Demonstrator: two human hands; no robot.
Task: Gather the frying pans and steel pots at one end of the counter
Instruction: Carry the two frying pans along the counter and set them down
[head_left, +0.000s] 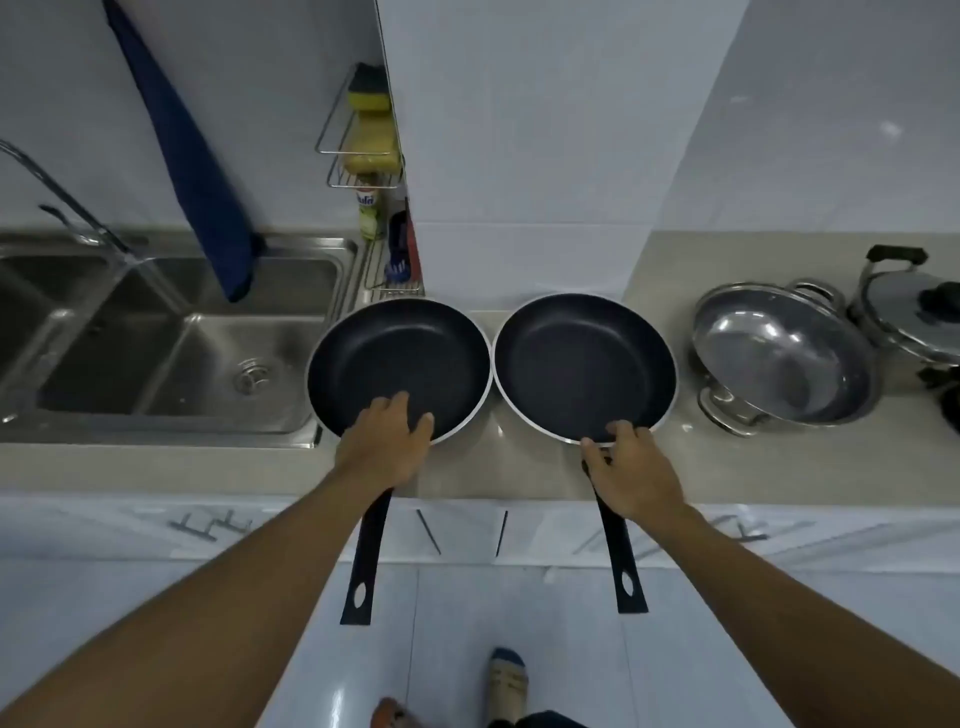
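Two pans side by side on the counter (769, 467) here, rims all but touching at mid-counter. The left hand (384, 447) sits on the near rim of the left frying pan (395, 353), fingers curled over the edge into the dark bowl, gripping right where the handle joins. The right hand (631, 467) does the same on the right frying pan (584, 364), fingertips hooked over its near rim, thumb beside the handle root. Both long axes run front to back: the left handle (363, 561) and the right handle (621, 556) point straight back at the person and hang well out past the counter's front edge. The left frying pan overlaps the sink (171, 364) rim at the counter's left end. Toward the right end stands an open steel pot (784, 358), near the right frying pan with a strip of bare counter between, and a lidded pot (904, 312) just behind it at the right edge.
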